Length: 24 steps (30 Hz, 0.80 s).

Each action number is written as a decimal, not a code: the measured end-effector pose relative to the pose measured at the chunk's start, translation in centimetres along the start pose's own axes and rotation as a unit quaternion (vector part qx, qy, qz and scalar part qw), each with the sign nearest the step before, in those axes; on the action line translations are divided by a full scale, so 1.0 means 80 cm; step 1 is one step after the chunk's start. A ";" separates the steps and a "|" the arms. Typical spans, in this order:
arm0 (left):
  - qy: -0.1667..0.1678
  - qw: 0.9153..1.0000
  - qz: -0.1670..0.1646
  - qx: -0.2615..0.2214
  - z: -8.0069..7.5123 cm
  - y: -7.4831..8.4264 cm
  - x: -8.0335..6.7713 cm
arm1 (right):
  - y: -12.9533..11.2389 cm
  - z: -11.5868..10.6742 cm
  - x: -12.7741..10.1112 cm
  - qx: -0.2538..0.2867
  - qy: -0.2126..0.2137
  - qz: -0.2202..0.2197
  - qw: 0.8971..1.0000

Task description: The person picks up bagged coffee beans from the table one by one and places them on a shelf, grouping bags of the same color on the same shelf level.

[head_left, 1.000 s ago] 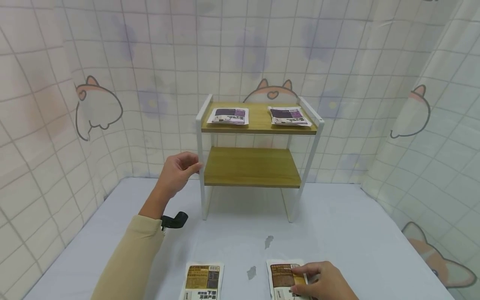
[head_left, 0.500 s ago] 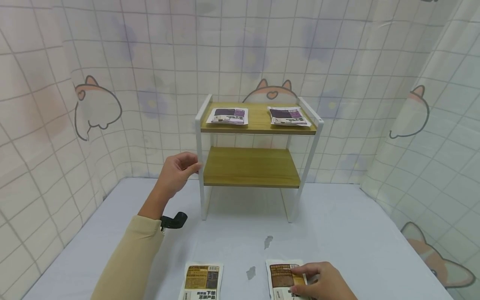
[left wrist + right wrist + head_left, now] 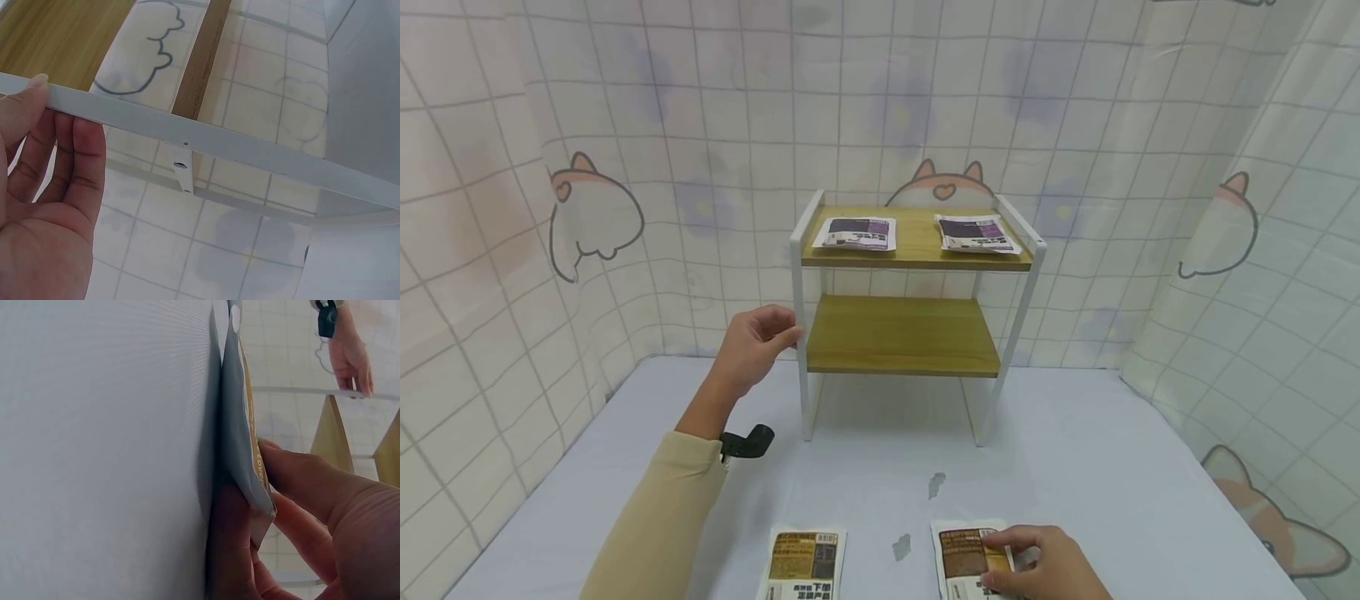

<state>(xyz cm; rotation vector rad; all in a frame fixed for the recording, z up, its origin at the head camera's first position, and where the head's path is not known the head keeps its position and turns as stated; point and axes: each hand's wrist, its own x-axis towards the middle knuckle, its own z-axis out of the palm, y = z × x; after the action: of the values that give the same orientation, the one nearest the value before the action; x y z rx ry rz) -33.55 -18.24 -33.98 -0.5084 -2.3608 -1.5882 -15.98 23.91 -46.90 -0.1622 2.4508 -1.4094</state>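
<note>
Near the table's (image 3: 1075,467) front edge, a flat brown pouch (image 3: 966,554), judged light, floppy and slick, is pinched at its lifted edge by the right hand (image 3: 1048,567); the rack's white post (image 3: 800,333) is gripped by the left hand (image 3: 752,346).

Looks like a small staged booth, not a lived-in room. Closed in at 9, 12 and 3 o'clock by a hanging curtain (image 3: 647,125) printed with a pale grid, purple flowers and cartoon cats, creased and draped rather than solid. Floored by a plain white tabletop (image 3: 1075,467) with scuffed patches near 6 o'clock. Furnished only with a two-tier wood-and-white rack (image 3: 910,333) at 12 o'clock, plus flat packets (image 3: 857,232) laid out in neat pairs, as for a demonstration.
</note>
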 end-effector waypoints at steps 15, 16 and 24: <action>-0.001 1.000 -0.001 0.008 0.002 -0.001 0.000 | 0.001 -0.003 0.001 -0.025 0.003 0.001 1.000; 0.000 1.000 -0.002 0.008 0.001 0.000 -0.001 | 0.001 -0.004 0.002 -0.017 -0.003 0.001 1.000; -0.002 1.000 0.003 0.009 0.001 0.001 -0.001 | 0.007 -0.007 0.005 0.011 -0.026 -0.011 1.000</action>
<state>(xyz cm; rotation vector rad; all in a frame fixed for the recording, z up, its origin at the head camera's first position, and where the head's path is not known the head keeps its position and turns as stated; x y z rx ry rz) -33.42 -18.17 -33.95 -0.5154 -2.3707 -1.5633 -16.48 24.56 -47.21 -0.2182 2.3977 -1.4221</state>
